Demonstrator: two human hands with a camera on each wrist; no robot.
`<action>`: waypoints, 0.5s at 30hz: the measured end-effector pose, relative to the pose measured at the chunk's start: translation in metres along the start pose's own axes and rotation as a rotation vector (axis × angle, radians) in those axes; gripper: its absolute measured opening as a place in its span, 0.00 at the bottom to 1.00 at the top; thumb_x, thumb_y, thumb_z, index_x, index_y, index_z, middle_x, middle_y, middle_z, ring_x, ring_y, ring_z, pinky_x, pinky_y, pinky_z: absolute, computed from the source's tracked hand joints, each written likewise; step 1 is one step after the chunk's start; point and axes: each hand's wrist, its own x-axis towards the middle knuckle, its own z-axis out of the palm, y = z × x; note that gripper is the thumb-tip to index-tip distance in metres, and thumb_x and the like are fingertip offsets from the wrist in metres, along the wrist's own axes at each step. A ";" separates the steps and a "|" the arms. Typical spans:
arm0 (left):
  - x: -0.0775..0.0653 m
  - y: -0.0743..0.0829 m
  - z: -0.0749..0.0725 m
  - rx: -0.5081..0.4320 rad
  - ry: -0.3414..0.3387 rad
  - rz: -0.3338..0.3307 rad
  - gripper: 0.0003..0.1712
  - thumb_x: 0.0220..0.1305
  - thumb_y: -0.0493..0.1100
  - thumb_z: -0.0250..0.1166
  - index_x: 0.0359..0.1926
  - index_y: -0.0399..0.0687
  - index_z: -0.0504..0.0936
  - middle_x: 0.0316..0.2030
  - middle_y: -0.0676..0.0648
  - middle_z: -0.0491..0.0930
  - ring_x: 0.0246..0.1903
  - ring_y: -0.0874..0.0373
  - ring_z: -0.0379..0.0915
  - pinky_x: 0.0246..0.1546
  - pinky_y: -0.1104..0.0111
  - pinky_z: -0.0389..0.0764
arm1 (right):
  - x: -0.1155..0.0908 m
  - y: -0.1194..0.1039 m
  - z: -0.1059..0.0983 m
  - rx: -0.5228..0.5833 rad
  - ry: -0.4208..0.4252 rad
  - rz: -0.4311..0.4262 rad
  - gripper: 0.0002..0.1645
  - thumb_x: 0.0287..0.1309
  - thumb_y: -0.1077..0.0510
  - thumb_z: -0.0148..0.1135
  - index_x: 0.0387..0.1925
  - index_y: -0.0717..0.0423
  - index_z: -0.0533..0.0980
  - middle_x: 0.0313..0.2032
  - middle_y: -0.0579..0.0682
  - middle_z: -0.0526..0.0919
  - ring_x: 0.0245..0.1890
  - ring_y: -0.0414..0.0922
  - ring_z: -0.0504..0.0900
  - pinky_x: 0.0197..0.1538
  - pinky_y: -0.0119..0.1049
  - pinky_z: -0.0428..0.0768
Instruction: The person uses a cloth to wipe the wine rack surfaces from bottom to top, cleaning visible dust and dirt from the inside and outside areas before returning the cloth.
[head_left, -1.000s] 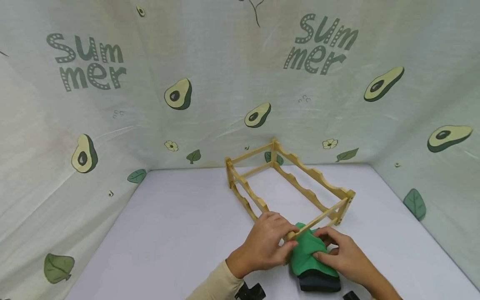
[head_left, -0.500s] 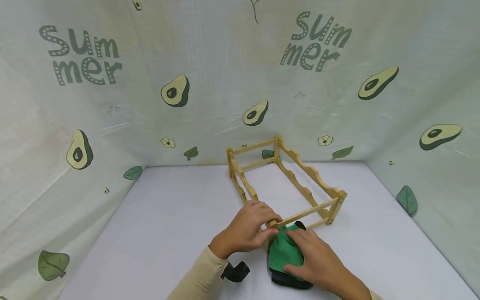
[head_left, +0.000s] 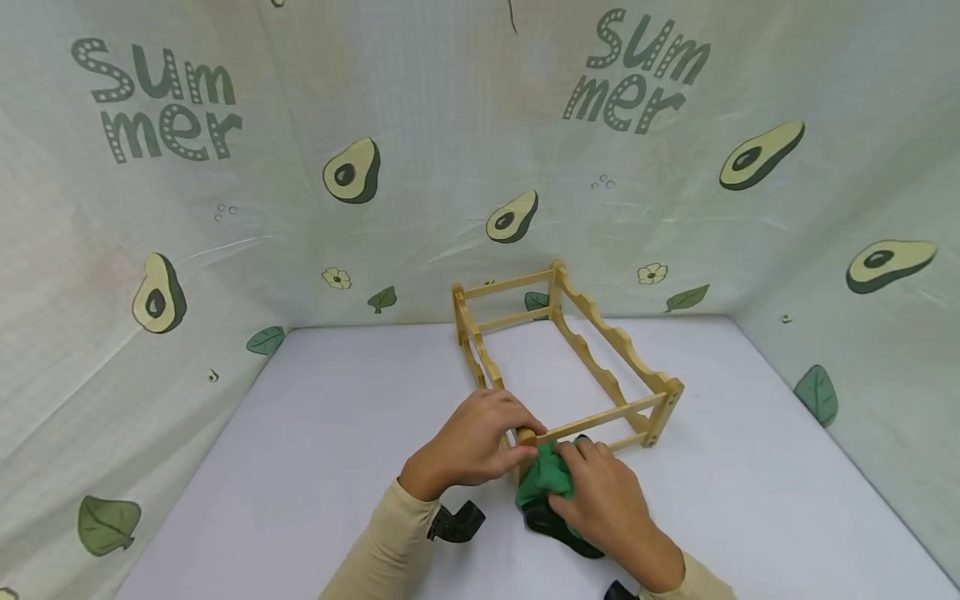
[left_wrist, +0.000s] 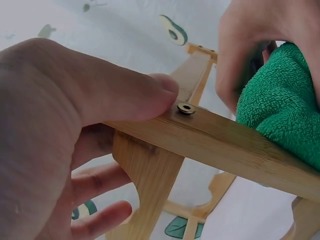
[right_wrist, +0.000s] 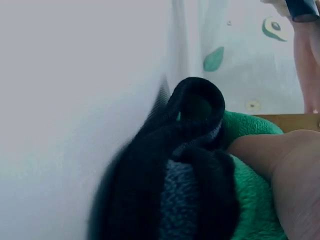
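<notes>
My left hand point(head_left: 476, 442) grips the near left corner of a light wooden rack point(head_left: 600, 419) with scalloped rails. In the left wrist view its thumb point(left_wrist: 135, 97) lies on the wood beside a metal screw head point(left_wrist: 186, 108), with fingers curled below. My right hand point(head_left: 603, 500) holds a bunched green terry cloth point(head_left: 546, 475) with black trim against the rack's near end, close to that corner. The cloth's black edge point(right_wrist: 200, 85) folds into a loop in the right wrist view. Part of the cloth is hidden under the right hand.
The rack's far end stands near the back wall of printed fabric point(head_left: 420, 250), decorated with avocados and leaves. A white table surface point(head_left: 337, 417) spreads around it. Black wrist devices, such as the one at the left wrist point(head_left: 457, 523), sit below the hands.
The right hand and green cloth have moved left, towards the left hand, and the cloth is more bunched. The rack's near end has shifted left in view, with the left hand still gripping its corner.
</notes>
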 end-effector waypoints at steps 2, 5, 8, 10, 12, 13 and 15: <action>0.000 0.000 -0.001 0.017 0.000 -0.003 0.11 0.64 0.49 0.71 0.48 0.59 0.88 0.44 0.62 0.84 0.51 0.64 0.74 0.58 0.59 0.71 | -0.001 0.001 0.002 0.007 0.022 0.018 0.31 0.32 0.49 0.81 0.43 0.53 0.80 0.33 0.45 0.77 0.27 0.40 0.70 0.24 0.34 0.70; 0.000 0.000 -0.002 0.048 0.016 0.010 0.11 0.63 0.49 0.71 0.47 0.60 0.88 0.44 0.63 0.84 0.50 0.64 0.74 0.56 0.60 0.72 | -0.002 0.004 0.003 0.013 0.047 0.043 0.30 0.32 0.51 0.80 0.42 0.53 0.80 0.33 0.46 0.78 0.26 0.41 0.72 0.24 0.35 0.72; 0.001 0.001 -0.002 0.071 0.040 0.020 0.10 0.62 0.49 0.72 0.45 0.61 0.88 0.42 0.62 0.82 0.49 0.63 0.74 0.53 0.62 0.73 | -0.004 0.010 0.001 0.016 0.047 0.088 0.30 0.33 0.51 0.81 0.42 0.54 0.81 0.34 0.47 0.80 0.27 0.43 0.75 0.23 0.38 0.75; 0.001 0.001 -0.002 0.081 0.051 0.018 0.10 0.61 0.49 0.73 0.45 0.62 0.89 0.42 0.61 0.80 0.47 0.62 0.73 0.50 0.64 0.73 | -0.005 0.016 -0.001 0.025 0.033 0.137 0.30 0.33 0.52 0.81 0.43 0.54 0.81 0.34 0.48 0.80 0.29 0.45 0.77 0.24 0.40 0.77; 0.000 0.002 -0.002 0.086 0.052 0.010 0.10 0.60 0.49 0.73 0.44 0.62 0.89 0.41 0.60 0.78 0.45 0.62 0.71 0.48 0.65 0.73 | -0.006 0.022 -0.003 0.035 0.016 0.192 0.31 0.34 0.52 0.82 0.44 0.55 0.81 0.36 0.50 0.81 0.31 0.47 0.79 0.25 0.43 0.78; 0.000 0.002 -0.003 0.090 0.053 0.005 0.10 0.60 0.49 0.73 0.44 0.62 0.90 0.41 0.60 0.78 0.45 0.62 0.71 0.47 0.66 0.73 | -0.007 0.026 -0.005 0.041 0.009 0.220 0.31 0.34 0.52 0.82 0.45 0.55 0.81 0.37 0.51 0.82 0.32 0.48 0.80 0.26 0.45 0.79; 0.000 0.003 -0.004 0.101 0.047 -0.013 0.10 0.60 0.49 0.73 0.44 0.63 0.90 0.41 0.59 0.76 0.44 0.63 0.70 0.45 0.68 0.73 | -0.009 0.034 -0.007 0.055 -0.006 0.276 0.31 0.36 0.53 0.81 0.46 0.57 0.80 0.38 0.53 0.83 0.33 0.50 0.81 0.27 0.47 0.80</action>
